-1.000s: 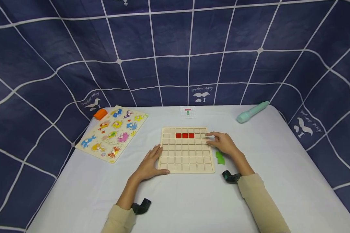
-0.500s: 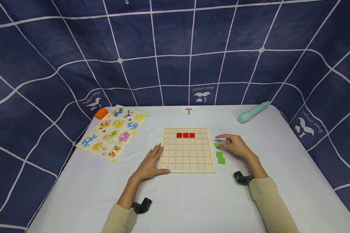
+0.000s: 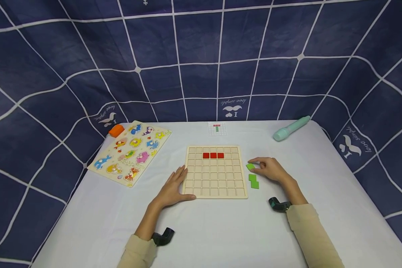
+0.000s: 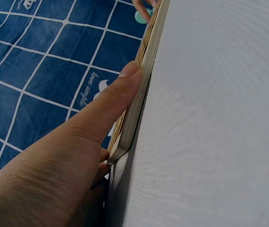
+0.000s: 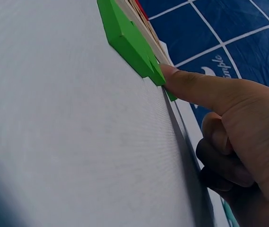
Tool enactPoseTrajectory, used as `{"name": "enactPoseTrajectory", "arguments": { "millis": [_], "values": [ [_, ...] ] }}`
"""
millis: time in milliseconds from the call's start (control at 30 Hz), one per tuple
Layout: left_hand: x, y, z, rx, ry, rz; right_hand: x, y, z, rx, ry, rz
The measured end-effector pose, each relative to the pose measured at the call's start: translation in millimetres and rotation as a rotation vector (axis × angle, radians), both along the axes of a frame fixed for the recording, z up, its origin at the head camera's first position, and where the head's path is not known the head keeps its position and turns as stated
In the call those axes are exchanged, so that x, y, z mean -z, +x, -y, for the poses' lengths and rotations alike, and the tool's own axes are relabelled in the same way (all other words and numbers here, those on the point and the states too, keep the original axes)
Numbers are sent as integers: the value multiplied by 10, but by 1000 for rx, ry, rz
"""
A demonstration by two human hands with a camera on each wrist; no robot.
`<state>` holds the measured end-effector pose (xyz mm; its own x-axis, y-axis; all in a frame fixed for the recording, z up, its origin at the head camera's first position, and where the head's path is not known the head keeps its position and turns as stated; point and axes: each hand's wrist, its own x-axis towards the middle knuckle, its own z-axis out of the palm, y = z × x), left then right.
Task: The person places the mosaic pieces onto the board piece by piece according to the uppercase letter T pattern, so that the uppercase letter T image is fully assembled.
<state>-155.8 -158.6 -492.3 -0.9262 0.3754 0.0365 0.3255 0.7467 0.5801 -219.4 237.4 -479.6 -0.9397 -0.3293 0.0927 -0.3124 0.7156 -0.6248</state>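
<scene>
Left hand (image 3: 172, 189) lies flat on the white counter (image 3: 221, 230), its fingers straight and relaxed against the near left corner of a wooden grid board (image 3: 216, 172). The left wrist view shows the thumb (image 4: 110, 101) pressed along the board's edge (image 4: 141, 71).

Farthest to the left on the counter is an animal puzzle board (image 3: 128, 152) with bright pieces, and a small orange block (image 3: 115, 130) sits just beyond its far corner.

The grid board lies in the middle of the counter. Three red squares (image 3: 213, 155) fill a short row in its second line from the far edge. Beyond the board, near the counter's back edge, lies a small pattern card (image 3: 216, 128).

Just to the right of the board, two green pieces lie on the counter. A small green piece (image 3: 250, 166) is nearer the far side, and a green zigzag piece (image 3: 253, 181) lies closer to the person, just beside the board's edge.

Right hand (image 3: 270, 169) rests on the counter beside the board, its other fingers curled while the fingertips touch the small green piece. In the right wrist view, one outstretched finger (image 5: 195, 87) presses against the green piece (image 5: 129, 40); whether it is pinched cannot be told.

At the far right corner lies a pale teal tube-shaped toy (image 3: 290, 128). A dark blue cloth (image 3: 201, 56) with white lines hangs behind and around the counter.
</scene>
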Motion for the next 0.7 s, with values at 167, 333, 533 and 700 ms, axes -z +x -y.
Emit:
{"name": "enactPoseTrajectory", "arguments": {
  "millis": [167, 333, 533, 700],
  "values": [
    [19, -10, 8, -7, -25, 8, 26, -6, -7, 13, -10, -48],
    [11, -10, 5, -5, -6, 23, 9, -9, 13, 34, -31, -130],
    [3, -6, 4, -5, -14, 18, -81, -6, 190, 72, -18, -187],
    [-2, 2, 4, -3, 0, -1, -171, -13, 492, 120, 12, -185]
  ]
}}
